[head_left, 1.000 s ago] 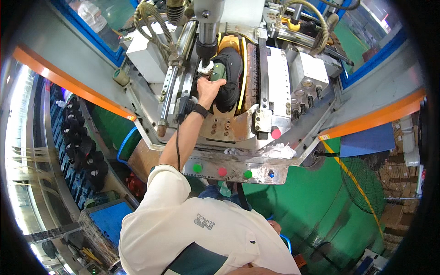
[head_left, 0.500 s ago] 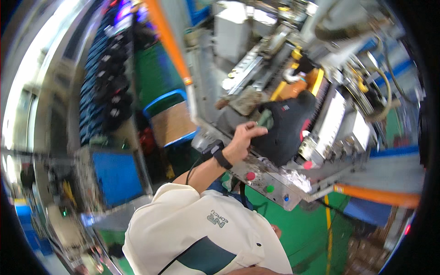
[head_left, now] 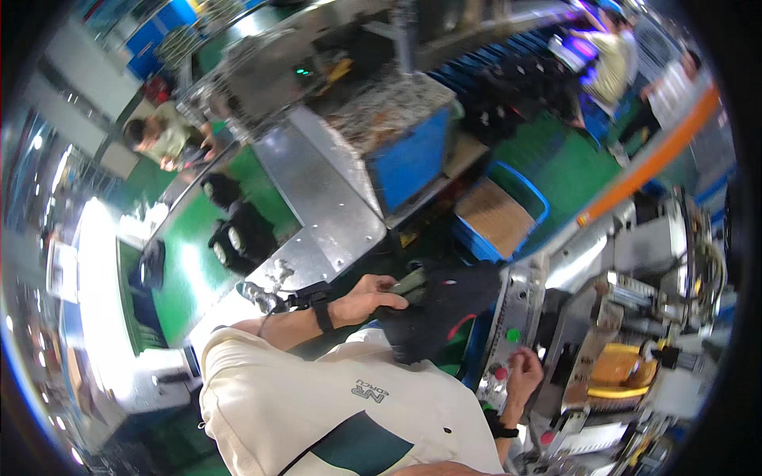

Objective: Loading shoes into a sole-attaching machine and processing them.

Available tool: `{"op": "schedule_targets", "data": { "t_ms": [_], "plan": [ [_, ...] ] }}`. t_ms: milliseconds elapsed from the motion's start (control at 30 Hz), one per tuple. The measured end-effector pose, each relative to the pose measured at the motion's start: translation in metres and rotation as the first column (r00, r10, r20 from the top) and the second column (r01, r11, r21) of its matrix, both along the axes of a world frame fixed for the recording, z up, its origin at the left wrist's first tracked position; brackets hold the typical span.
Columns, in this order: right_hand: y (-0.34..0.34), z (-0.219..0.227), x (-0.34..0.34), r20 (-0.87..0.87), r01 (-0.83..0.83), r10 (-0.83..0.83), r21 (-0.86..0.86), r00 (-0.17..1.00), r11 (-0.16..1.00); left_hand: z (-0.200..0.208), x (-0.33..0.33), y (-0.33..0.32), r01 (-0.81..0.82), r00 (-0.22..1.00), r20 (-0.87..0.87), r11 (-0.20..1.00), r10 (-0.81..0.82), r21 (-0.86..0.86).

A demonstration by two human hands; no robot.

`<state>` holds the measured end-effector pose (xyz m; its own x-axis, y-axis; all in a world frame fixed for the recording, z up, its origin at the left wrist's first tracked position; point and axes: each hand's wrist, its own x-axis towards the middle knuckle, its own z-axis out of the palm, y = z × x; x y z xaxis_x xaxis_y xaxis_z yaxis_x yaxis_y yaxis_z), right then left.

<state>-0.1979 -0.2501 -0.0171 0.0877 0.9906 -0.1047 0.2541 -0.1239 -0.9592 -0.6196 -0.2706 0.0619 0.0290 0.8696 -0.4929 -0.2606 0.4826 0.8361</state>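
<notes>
A black shoe (head_left: 435,309), dark with a small red mark on its side, hangs in the air in front of our chest, just left of the machine's control panel (head_left: 508,357). Our left hand (head_left: 371,299) has its grip closed around the shoe's near end, the fingers wrapped over a grey-green part of it, and the wrist carries a black band. We judge the shoe is held free like this so that it stays clear of the machine while we turn.

Our right hand (head_left: 524,373) rests at the panel, the fingertips beside a red button (head_left: 500,372) with a green button (head_left: 513,335) just above it. Its grip is on nothing; the fingers look loosely curled, and we cannot tell whether one is pressing. The hand probably sits there because the controls are within easy reach of that side.

Further right, the machine shows a yellow form (head_left: 615,373) among metal brackets. To the left, a steel counter (head_left: 325,198) runs beside a green belt carrying dark shoes (head_left: 238,238). A blue bin (head_left: 500,214) holds cardboard. Other people work in the distance.

Half a second earlier the shoe was up against the machine, close to the yellow form. It is now drawn away, and our view has swung left, so the machine sits at the right edge.
</notes>
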Motion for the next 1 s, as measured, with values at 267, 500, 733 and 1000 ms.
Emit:
{"op": "schedule_targets", "data": {
  "t_ms": [267, 500, 733, 1000],
  "plan": [
    [0.209, 0.225, -0.21, 0.602, -0.534, 0.003, 0.707, 0.799, 0.464, -0.02, -0.157, -0.122, -0.533, 0.846, -0.138, 0.828, 0.516, -0.173],
    [0.287, 0.37, -0.552, 0.769, -0.746, 0.015, 0.624, 0.639, -0.231, -0.079, -0.346, -0.104, -0.912, 0.407, -0.056, 0.401, 0.912, -0.087],
    [0.326, 0.397, -0.807, 0.864, -0.809, -0.033, 0.456, 0.502, -0.37, -0.14, -0.589, -0.034, -0.994, 0.104, -0.12, 0.107, 0.987, 0.022],
    [0.387, 0.397, -0.948, 0.935, -0.944, -0.203, 0.244, 0.29, -0.223, -0.214, -0.775, 0.019, -0.932, -0.069, -0.756, 0.229, 0.651, 0.282]
  ]
}}
